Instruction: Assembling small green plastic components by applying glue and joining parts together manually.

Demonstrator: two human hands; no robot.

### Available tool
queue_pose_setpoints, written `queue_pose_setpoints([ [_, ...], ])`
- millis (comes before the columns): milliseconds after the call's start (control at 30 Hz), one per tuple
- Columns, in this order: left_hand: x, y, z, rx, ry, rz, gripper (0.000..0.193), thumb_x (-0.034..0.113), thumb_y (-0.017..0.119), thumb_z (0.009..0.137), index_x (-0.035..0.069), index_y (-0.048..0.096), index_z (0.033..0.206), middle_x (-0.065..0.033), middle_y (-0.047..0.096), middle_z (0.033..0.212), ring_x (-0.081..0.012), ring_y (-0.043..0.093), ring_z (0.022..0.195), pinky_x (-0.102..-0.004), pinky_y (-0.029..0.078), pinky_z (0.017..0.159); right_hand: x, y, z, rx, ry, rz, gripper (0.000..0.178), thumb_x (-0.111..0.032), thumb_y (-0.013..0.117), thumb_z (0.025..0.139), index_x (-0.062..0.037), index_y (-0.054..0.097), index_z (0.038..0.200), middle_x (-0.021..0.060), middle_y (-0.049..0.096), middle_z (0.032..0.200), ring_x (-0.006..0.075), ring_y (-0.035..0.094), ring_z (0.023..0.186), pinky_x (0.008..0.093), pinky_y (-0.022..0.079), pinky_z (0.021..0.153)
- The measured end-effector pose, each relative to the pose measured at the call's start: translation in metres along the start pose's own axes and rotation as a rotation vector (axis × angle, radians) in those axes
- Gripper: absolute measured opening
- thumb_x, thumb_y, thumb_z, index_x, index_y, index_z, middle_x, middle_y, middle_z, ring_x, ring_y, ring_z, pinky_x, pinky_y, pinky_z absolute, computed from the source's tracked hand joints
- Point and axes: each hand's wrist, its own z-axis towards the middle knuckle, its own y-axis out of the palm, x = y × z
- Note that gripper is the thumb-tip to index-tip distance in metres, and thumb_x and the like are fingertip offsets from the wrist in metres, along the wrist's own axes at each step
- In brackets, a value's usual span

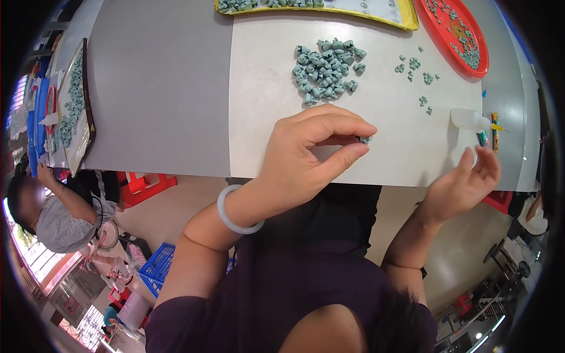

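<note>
My left hand (312, 144), a pale bangle on its wrist, pinches a small grey-green molded piece (365, 140) between thumb and fingertips. Most of that piece is hidden by the fingers. Just beyond this hand lies a heap of grey-green molded pieces (323, 70), some with dark marks. My right hand (465, 179) is raised at the table's front edge, fingers apart, with nothing visible in it. Nearest to it is a translucent white squeeze bottle (469, 120) lying on its side, with a yellow needle tip (499, 127).
Tiny grey-green parts (415, 63) lie scattered right of the heap. A red oval tray (479, 44) holds more of them at the far right. A yellow-rimmed tray (406, 23) stands at the back. At far left, another person (65, 206) sits by a tray of pieces (73, 112).
</note>
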Motion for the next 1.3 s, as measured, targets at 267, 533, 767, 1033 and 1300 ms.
queue_pose_setpoints([
  [267,-0.002,0.004,0.000,0.041,-0.062,-0.037,0.021,-0.011,0.057,0.075,-0.004,0.062,0.094,-0.0131,0.062,0.090,-0.0182,0.063,0.082,-0.0259,0.051,0.073,0.023,-0.013,0.044,-0.400,0.338,-0.173,0.038,-0.001,0.055,0.084,0.0016,0.043,0.120,0.0106,0.050,0.118,0.0188,0.050,0.102,0.0288,0.039,0.089],
  [533,-0.004,0.004,-0.001,0.070,-0.020,0.093,0.019,-0.008,0.060,0.072,-0.002,0.064,0.089,-0.0105,0.063,0.083,-0.0146,0.061,0.075,-0.0244,0.049,0.069,-0.019,-0.002,0.010,-0.639,0.079,-0.173,0.033,0.001,0.064,0.073,-0.0006,0.057,0.105,0.0089,0.057,0.097,0.0186,0.056,0.089,0.0270,0.042,0.081],
  [767,-0.005,0.005,0.000,0.084,-0.015,0.136,0.019,-0.007,0.061,0.070,-0.003,0.064,0.088,-0.0099,0.063,0.082,-0.0146,0.061,0.075,-0.0241,0.048,0.068,-0.033,0.008,-0.004,-0.627,-0.385,-0.461,0.038,0.007,0.067,0.061,-0.0072,0.066,0.096,0.0057,0.057,0.090,0.0209,0.052,0.084,0.0294,0.043,0.073],
  [1033,-0.005,0.002,0.000,0.075,0.027,0.178,0.020,-0.007,0.062,0.069,-0.002,0.064,0.088,-0.0101,0.063,0.081,-0.0153,0.060,0.074,-0.0244,0.048,0.068,-0.039,0.011,-0.008,-0.572,-0.442,-0.532,0.036,0.004,0.071,0.062,-0.0112,0.068,0.095,0.0033,0.057,0.089,0.0202,0.052,0.084,0.0299,0.042,0.073],
  [1300,-0.004,0.001,0.000,0.073,0.023,0.172,0.019,-0.006,0.063,0.068,-0.002,0.064,0.087,-0.0103,0.063,0.081,-0.0154,0.061,0.073,-0.0243,0.048,0.067,-0.042,0.011,-0.006,-0.582,-0.496,-0.578,0.035,0.001,0.072,0.062,-0.0131,0.068,0.094,0.0025,0.057,0.089,0.0198,0.052,0.083,0.0294,0.043,0.072],
])
